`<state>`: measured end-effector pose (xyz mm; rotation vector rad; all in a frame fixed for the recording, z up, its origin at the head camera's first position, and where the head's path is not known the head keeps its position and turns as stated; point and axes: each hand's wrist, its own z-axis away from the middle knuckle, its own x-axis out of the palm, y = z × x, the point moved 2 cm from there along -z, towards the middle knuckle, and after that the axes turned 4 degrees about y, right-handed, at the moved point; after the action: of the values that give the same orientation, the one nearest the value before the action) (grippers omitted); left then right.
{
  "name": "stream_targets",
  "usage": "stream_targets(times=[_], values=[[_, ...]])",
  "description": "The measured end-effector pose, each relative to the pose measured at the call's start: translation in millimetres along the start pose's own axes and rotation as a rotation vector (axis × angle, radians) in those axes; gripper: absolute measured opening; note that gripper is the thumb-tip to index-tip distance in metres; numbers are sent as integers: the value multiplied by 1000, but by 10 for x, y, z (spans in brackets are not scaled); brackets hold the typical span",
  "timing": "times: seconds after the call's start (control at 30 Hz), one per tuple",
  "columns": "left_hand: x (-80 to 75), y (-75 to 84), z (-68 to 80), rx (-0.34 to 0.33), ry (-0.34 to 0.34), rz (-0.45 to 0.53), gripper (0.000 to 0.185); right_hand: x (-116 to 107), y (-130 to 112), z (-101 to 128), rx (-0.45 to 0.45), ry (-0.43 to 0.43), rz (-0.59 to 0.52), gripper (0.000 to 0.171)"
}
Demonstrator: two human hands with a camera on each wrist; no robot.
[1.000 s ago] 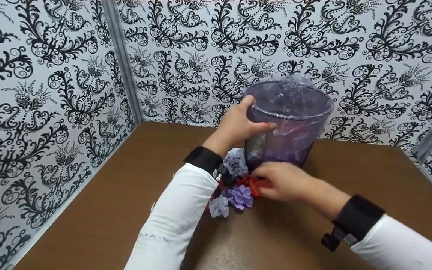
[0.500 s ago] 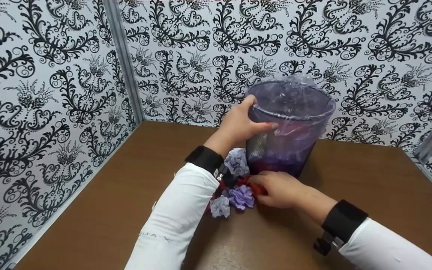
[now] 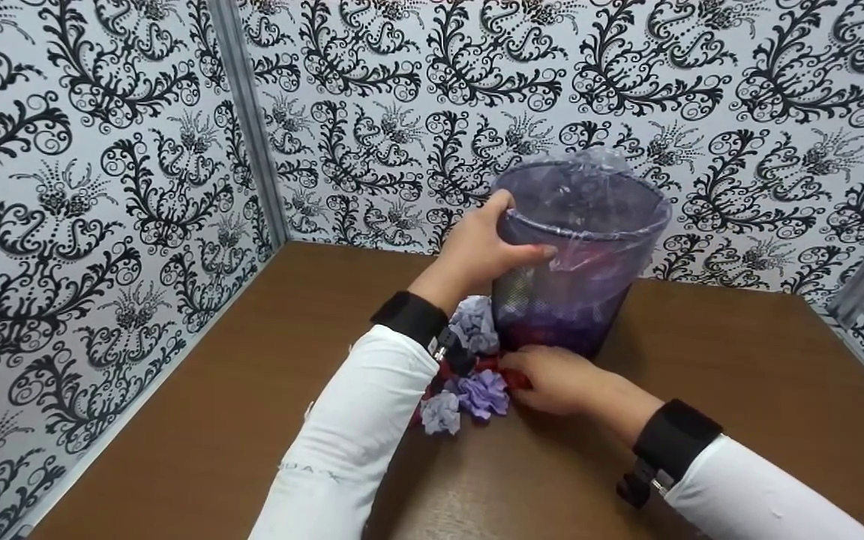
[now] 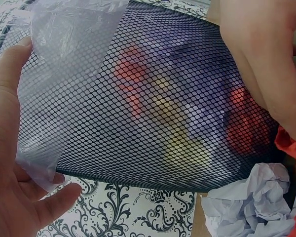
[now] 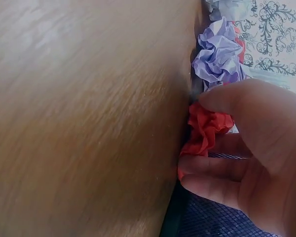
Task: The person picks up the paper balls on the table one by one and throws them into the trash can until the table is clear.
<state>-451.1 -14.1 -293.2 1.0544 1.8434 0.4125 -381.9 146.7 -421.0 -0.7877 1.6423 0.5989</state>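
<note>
Two hands are at work on your brown table point(image 3: 199, 420), which sits boxed in by walls of black-and-white scrollwork paper point(image 3: 87, 187). Next in size is the black mesh bin point(image 3: 567, 300), standing upright toward the back of the table and lined with a thin purple plastic bag point(image 3: 589, 202) folded out over its rim. Through the mesh, in the left wrist view, you can see red and yellowish crumpled shapes blurred behind the liner. Your left hand point(image 3: 477, 251) grips the bin's near-left side at the rim, thumb on one side and fingers wrapped round the mesh and the plastic fold. Just in front of the bin's foot, touching it, lies a small heap of crumpled paper balls: a pale grey-lilac one point(image 3: 473, 324) beside your left wrist, a purple one point(image 3: 483, 391), and a smaller lilac one point(image 3: 439, 412) nearest you. Your right hand point(image 3: 556, 379) rests low on the table against the bin's base, its thumb and fingers curled round the red paper ball point(image 5: 205, 127), pinching it; that red ball sits at the table surface, right beside the purple one and against the mesh
</note>
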Motion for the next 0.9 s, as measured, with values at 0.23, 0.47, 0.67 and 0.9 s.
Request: stream_targets(times=[0.23,0.47,0.67,0.9], values=[[6,7,11,7,10,-8,75,-1,-10,-6,-28,3,-53,20],[-1,15,7,-5,8,-16,77,-67,-39,-1,-58,7,-122,14],[8,14,11,-9,-5,6,76,-136,-60,40,-62,-5,-118,16],[3,9,1,-6,4,2,76,-268,-100,111,-86,-38,-126,19]])
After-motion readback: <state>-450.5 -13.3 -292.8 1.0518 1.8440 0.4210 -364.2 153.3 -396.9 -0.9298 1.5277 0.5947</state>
